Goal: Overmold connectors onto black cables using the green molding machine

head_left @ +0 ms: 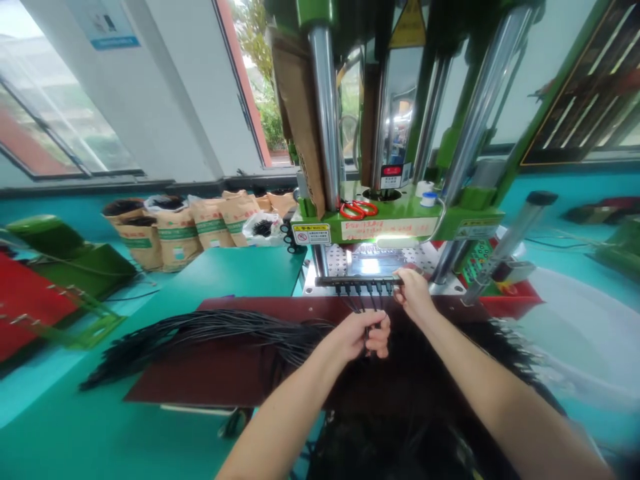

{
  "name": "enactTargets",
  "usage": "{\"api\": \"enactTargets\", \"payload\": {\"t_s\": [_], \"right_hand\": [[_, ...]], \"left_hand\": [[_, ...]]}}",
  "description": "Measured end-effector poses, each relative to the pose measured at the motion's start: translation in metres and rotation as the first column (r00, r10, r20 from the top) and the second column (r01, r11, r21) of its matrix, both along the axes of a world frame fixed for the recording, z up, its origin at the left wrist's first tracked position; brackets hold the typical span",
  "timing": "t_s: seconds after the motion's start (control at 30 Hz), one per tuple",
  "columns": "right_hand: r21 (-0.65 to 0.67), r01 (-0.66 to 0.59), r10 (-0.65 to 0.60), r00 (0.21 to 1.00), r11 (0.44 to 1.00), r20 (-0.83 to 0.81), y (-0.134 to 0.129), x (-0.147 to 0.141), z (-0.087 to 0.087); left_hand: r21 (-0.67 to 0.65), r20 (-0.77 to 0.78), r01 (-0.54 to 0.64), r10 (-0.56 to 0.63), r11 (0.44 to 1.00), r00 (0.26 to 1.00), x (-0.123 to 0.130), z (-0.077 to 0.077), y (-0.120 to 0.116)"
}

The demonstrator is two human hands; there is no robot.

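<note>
My left hand is closed around several thin black cables just below a dark bar. Small black connectors hang in a row along the bar's near side, with the cables running from them into my left fist. At the bar's right end, my right hand grips it between thumb and fingers. The bar lies level in front of the press's metal bed. To the left, a thick bundle of black cables stretches across a brown board.
A green press with steel columns stands ahead, red-handled scissors and a spool on its plate. A green table extends left. Paper sacks line the wall. Right are a red box and a white round tub.
</note>
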State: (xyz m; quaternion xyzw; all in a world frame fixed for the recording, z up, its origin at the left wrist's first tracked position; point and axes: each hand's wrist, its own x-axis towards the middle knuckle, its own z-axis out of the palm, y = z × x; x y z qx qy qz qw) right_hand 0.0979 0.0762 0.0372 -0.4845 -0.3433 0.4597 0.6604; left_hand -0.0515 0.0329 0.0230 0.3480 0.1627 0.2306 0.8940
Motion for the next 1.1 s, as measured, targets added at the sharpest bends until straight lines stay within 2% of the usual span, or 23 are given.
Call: {"api": "enactTargets", "payload": {"t_s": [0.1,0.23,0.4,0.57,0.7,0.8,0.93,1.0,1.03,1.1], "right_hand": [[0.024,0.013,-0.013,1.0,1.0,0.009,-0.003,-0.007,0.0],[0.05,0.035,-0.036,0.999,0.998,0.016,-0.007,-0.013,-0.002],[0.068,0.054,-0.056,0.998,0.996,0.015,-0.009,-0.018,-0.006],[0.069,0.044,-0.045,0.999,0.997,0.017,-0.008,-0.027,-0.011],[0.075,0.054,-0.056,0.998,0.996,0.027,-0.006,-0.031,-0.014],[0.075,0.065,-0.068,0.997,0.995,0.045,-0.005,-0.032,-0.016],[0.055,0.062,-0.064,0.997,0.997,0.049,0.0,-0.033,-0.018],[0.048,0.065,-0.067,0.997,0.997,0.049,0.002,-0.034,-0.019],[0.048,0.071,-0.073,0.996,0.996,0.051,0.002,-0.034,-0.019],[0.051,0.09,-0.093,0.994,0.995,0.057,0.003,-0.033,-0.019]], "left_hand": [[0.062,0.01,0.045,-0.045,0.997,0.999,-0.009,0.005,-0.004],[0.134,-0.008,0.038,-0.037,0.99,0.999,-0.016,0.007,-0.009],[0.144,-0.082,-0.018,0.03,0.989,0.996,-0.02,0.003,-0.013],[0.153,-0.07,0.007,0.004,0.988,0.998,-0.028,-0.003,-0.012],[0.095,-0.144,-0.094,0.107,0.991,0.984,-0.028,-0.004,-0.016],[0.06,-0.137,-0.189,0.196,0.98,0.971,-0.027,-0.006,-0.017],[0.115,-0.051,-0.089,0.095,0.989,0.994,-0.028,-0.009,-0.013],[0.129,-0.055,-0.063,0.071,0.99,0.996,-0.028,-0.01,-0.011],[0.119,-0.079,-0.085,0.095,0.989,0.992,-0.027,-0.01,-0.01],[0.072,-0.138,-0.208,0.216,0.976,0.967,-0.022,-0.011,-0.01]]}}
